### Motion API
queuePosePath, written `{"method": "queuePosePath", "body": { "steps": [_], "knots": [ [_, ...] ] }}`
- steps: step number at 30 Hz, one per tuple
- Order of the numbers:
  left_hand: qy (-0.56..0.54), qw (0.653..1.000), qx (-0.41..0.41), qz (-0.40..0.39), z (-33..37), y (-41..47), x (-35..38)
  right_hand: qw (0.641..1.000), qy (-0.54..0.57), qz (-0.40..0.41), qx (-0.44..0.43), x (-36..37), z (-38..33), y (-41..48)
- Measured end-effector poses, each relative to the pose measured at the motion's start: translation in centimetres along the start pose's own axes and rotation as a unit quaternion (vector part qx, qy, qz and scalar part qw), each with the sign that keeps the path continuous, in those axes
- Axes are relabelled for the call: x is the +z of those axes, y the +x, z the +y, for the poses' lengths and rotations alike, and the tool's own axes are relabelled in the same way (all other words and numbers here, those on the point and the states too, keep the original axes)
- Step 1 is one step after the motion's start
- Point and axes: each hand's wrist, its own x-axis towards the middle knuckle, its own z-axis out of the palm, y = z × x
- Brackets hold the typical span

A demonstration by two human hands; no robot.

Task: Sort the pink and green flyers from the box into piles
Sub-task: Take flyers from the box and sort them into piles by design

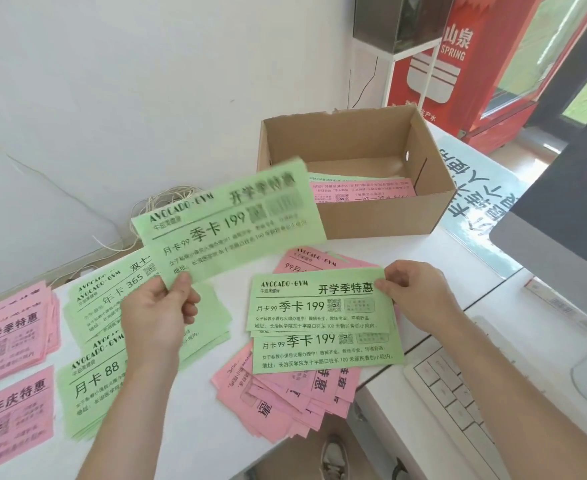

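My left hand [157, 308] pinches the lower left corner of a green flyer [229, 223] and holds it up above the table, slightly blurred. My right hand [411, 292] pinches the right edge of another green flyer [316, 301], which lies on a mixed heap of green and pink flyers [285, 389] in front of me. Green piles [91, 386] lie under my left forearm. Pink piles [11, 337] lie at the far left. The cardboard box [382, 209] stands behind, with a pink flyer [364, 190] on top of others inside.
A white keyboard [458, 403] sits at the lower right beside a monitor [562, 216]. A coil of string [160, 199] lies behind the table by the wall. A red cabinet [465, 74] stands at the back right. The table's front edge runs under the pink heap.
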Motion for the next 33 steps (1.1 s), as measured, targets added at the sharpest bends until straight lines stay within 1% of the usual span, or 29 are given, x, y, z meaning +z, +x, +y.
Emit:
{"method": "queuePosePath", "body": {
  "steps": [2,4,6,8,10,12,13,14,15,16,17,18,20,21,23,24,25,26,29,30,31,32,33],
  "knots": [
    [-0.053,0.997,-0.046,-0.031,0.2,0.2,-0.2,1.000,-0.004,0.009,-0.003,0.1,-0.1,0.0],
    [-0.027,0.994,-0.068,-0.077,-0.6,-0.3,0.4,1.000,-0.006,0.011,-0.005,0.2,-0.2,0.1],
    [0.051,0.989,-0.073,-0.116,-1.8,-1.4,1.6,1.000,-0.006,0.012,-0.002,0.3,-0.2,0.2],
    [0.184,0.972,-0.044,-0.136,-2.9,-2.5,2.9,1.000,-0.009,0.011,0.003,0.3,-0.2,0.3],
    [0.337,0.932,0.021,-0.132,-3.6,-3.2,4.1,1.000,0.010,0.011,0.013,0.1,-0.4,0.3],
    [0.459,0.878,0.094,-0.102,-3.5,-3.7,4.5,0.998,0.051,0.009,0.030,-0.2,-0.7,0.2],
    [0.484,0.861,0.134,-0.077,-3.4,-3.8,4.5,0.997,0.069,0.004,0.040,-0.3,-0.9,0.1],
    [0.486,0.853,0.179,-0.064,-3.6,-3.8,4.6,0.996,0.082,-0.004,0.047,-0.4,-0.9,0.1],
    [0.472,0.847,0.234,-0.074,-3.9,-3.7,4.7,0.995,0.086,-0.015,0.052,-0.5,-0.8,0.1],
    [0.457,0.833,0.292,-0.105,-4.0,-3.7,4.9,0.995,0.083,-0.026,0.053,-0.5,-0.7,0.0],
    [0.457,0.807,0.335,-0.162,-4.0,-3.7,5.3,0.994,0.084,-0.036,0.055,-0.5,-0.7,0.0],
    [0.469,0.773,0.361,-0.226,-3.9,-3.7,6.0,0.992,0.098,-0.044,0.059,-0.5,-0.7,0.0],
    [0.503,0.714,0.352,-0.337,-3.7,-3.9,7.6,0.979,0.181,-0.060,0.075,-0.6,-1.0,-0.2],
    [0.516,0.695,0.347,-0.361,-3.5,-3.9,8.3,0.969,0.225,-0.066,0.083,-0.7,-1.2,-0.3],
    [0.518,0.682,0.361,-0.369,-3.5,-3.6,9.5,0.956,0.270,-0.068,0.094,-0.9,-1.5,-0.4],
    [0.511,0.684,0.369,-0.368,-3.4,-3.3,9.9,0.955,0.273,-0.064,0.095,-0.9,-1.5,-0.4],
    [0.497,0.693,0.370,-0.367,-3.1,-2.8,10.0,0.957,0.266,-0.060,0.094,-1.0,-1.3,-0.3],
    [0.472,0.719,0.355,-0.365,-2.7,-2.4,10.0,0.963,0.247,-0.061,0.091,-1.2,-1.3,-0.4],
    [0.381,0.833,0.243,-0.318,-1.9,-1.0,10.0,0.984,0.141,-0.086,0.064,-1.7,-0.8,-1.0],
    [0.351,0.864,0.207,-0.296,-1.8,-0.5,9.9,0.990,0.100,-0.089,0.053,-1.7,-0.6,-1.3],
    [0.328,0.885,0.178,-0.278,-1.7,-0.2,9.7,0.993,0.060,-0.090,0.044,-1.6,-0.3,-1.5],
    [0.311,0.897,0.160,-0.269,-1.6,-0.1,9.5,0.995,0.027,-0.089,0.038,-1.4,-0.2,-1.6],
    [0.298,0.902,0.157,-0.271,-1.5,-0.1,9.3,0.995,0.005,-0.088,0.037,-1.2,0.0,-1.6]
  ]
}}
